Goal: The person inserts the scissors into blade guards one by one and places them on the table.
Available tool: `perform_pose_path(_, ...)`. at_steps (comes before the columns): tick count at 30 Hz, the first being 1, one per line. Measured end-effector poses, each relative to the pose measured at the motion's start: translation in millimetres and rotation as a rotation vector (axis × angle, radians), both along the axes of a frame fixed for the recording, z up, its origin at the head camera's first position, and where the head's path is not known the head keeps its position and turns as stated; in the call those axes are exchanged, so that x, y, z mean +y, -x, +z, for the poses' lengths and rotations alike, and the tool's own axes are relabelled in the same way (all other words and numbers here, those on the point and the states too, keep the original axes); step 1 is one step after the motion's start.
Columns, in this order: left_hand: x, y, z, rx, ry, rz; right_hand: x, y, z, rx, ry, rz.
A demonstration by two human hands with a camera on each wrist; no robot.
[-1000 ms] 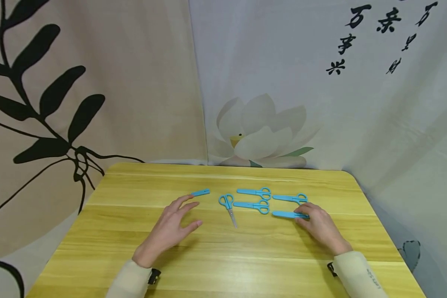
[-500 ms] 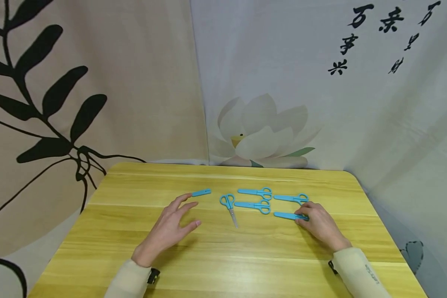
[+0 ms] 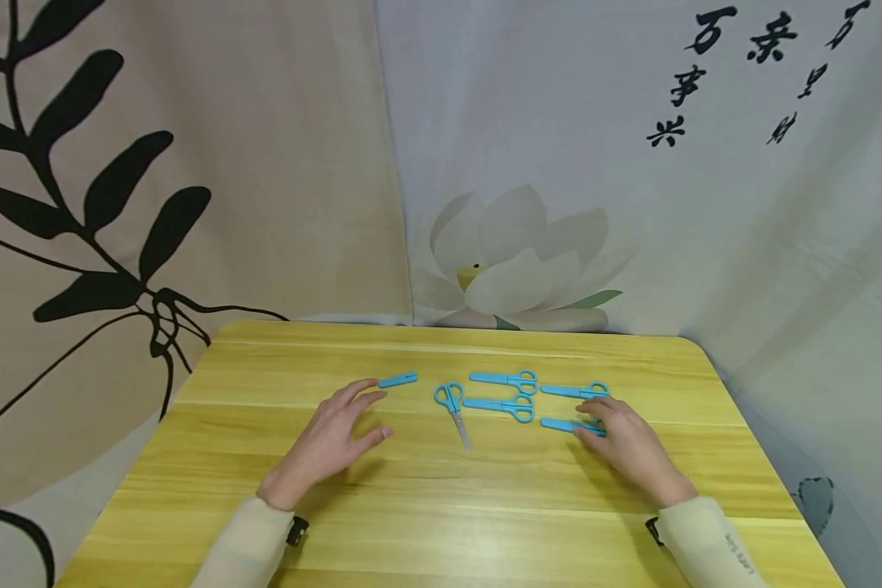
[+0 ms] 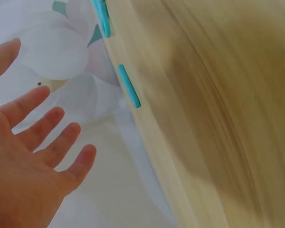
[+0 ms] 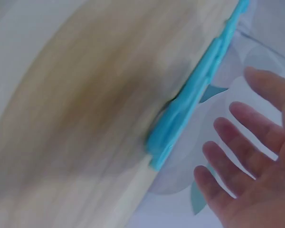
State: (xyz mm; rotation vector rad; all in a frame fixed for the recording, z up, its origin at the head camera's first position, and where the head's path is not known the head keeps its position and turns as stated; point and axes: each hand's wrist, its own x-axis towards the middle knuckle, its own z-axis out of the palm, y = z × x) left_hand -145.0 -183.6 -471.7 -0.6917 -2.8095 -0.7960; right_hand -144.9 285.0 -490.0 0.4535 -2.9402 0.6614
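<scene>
My left hand (image 3: 327,437) hovers over the table's left half with its fingers spread. Its fingertips are close to a loose blue blade cover (image 3: 398,380) and hold nothing. Beside that cover, a pair of blue-handled scissors (image 3: 452,404) lies with its metal blade bare, pointing toward me. At the right, a pair of covered blue scissors (image 3: 557,425) lies flat under the fingers of my right hand (image 3: 632,441), which partly hide its handle. The right wrist view shows these right fingers (image 5: 240,154) loose and parted, apart from the blue scissors (image 5: 173,118).
Three more covered blue scissors lie in the middle: an upper pair (image 3: 494,379), a lower pair (image 3: 488,404) and a right pair (image 3: 566,391). The wooden table (image 3: 441,523) ends at a printed cloth backdrop (image 3: 529,163).
My right hand has loosened from the covered scissors' handle, its thumb and fingers now wider apart. The left hand has drawn slightly back to the left. The scissors stay in place.
</scene>
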Motion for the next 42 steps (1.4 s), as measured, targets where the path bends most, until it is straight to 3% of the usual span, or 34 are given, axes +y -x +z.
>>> perform_pose_path(8,2.3,19.4,-3.8,-0.003,0.08,-0.05,-31.0,-5.5,7.1,0.034,0.074,0.07)
perform_pose_path(16,9.7,39.2,-13.4,-0.145,0.152,-0.099,-63.0,-10.2,9.5,0.062,0.078,0.154)
perform_pose_path(24,15.2,53.2,-23.0,-0.202,0.234,-0.153,-88.1,-8.6,8.1,0.035,0.063,0.222)
perform_pose_path(32,13.4,55.3,-24.8,-0.227,0.3,-0.139,-112.5,-1.3,5.0,-0.002,0.045,0.292)
perform_pose_path(42,-10.6,43.4,-21.0,-0.17,0.243,-0.133,-134.4,5.7,0.9,-0.026,-0.003,0.427)
